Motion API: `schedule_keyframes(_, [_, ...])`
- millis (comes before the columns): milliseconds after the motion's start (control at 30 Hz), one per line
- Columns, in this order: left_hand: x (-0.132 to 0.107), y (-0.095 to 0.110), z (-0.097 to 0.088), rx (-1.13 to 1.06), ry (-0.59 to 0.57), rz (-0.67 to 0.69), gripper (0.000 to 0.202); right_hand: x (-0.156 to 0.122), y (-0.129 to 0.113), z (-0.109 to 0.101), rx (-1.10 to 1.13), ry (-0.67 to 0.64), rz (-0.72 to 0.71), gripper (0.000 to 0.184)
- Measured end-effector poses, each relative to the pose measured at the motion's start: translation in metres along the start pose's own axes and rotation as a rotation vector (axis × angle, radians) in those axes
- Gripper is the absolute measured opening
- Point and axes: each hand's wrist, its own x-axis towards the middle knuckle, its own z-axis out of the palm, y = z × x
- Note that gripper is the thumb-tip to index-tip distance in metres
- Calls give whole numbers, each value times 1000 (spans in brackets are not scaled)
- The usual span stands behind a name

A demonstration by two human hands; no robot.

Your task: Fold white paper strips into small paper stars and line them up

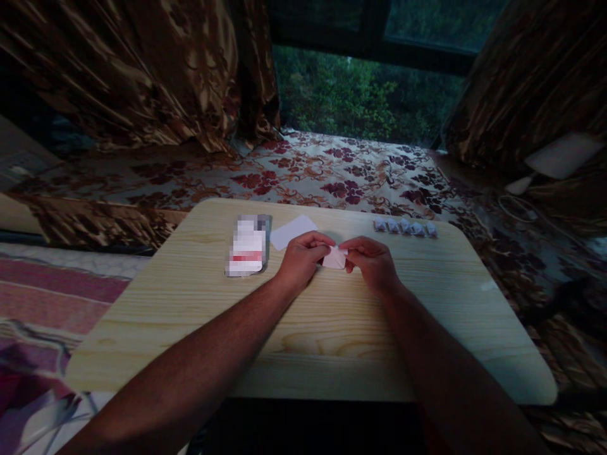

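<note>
Between my two hands is a small piece of folded white paper (334, 258), held just above the wooden table (190, 322). My left hand (303, 256) pinches its left side between thumb and fingers. On the opposite side my right hand (372, 258) is closed on the paper's upper right edge. Crease lines run across the face turned toward me. Behind my left hand, flat white paper sheets (293, 231) lie on the table. Several small folded paper pieces (404, 227) stand in a row at the far right.
Left of the sheets lies a phone-shaped item (247, 246) whose surface is blurred out. Beyond the table is a ledge with a floral cloth (351, 167), below a window between brown curtains (190, 76). A white lamp (562, 157) stands at the right. Striped bedding (52, 284) is at the left.
</note>
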Motion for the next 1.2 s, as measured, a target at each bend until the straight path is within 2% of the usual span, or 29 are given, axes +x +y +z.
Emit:
schedule_keyframes(267, [2, -2, -3, -34, -31, -52, 8, -1, 0, -1, 79, -17, 35, 14])
schedule_keyframes(467, [-1, 1, -2, 4, -64, -23, 9, -1, 1, -3, 62, -23, 69, 14])
schedule_keyframes(733, [-2, 0, -4, 92, -132, 20, 24, -1, 2, -4, -15, -6, 5, 9])
schedule_keyframes(800, [-1, -2, -5, 105, -115, 56, 23, -1, 0, -2, 14, -5, 11, 17])
schedule_keyframes(900, [0, -2, -6, 65, -58, 100, 23, -1, -3, -1, 59, -20, 73, 41])
schedule_keyframes(967, [1, -1, -6, 43, -22, 123, 27, -1, -3, 0, 11, -48, 110, 36])
schedule_keyframes(1033, [1, 0, -5, 62, 2, 139, 31, -1, -1, 1, -82, -62, 116, 22])
schedule_keyframes(1200, [-2, 3, -2, 143, -37, 97, 26, 0, 3, 0, -151, 49, 50, 18])
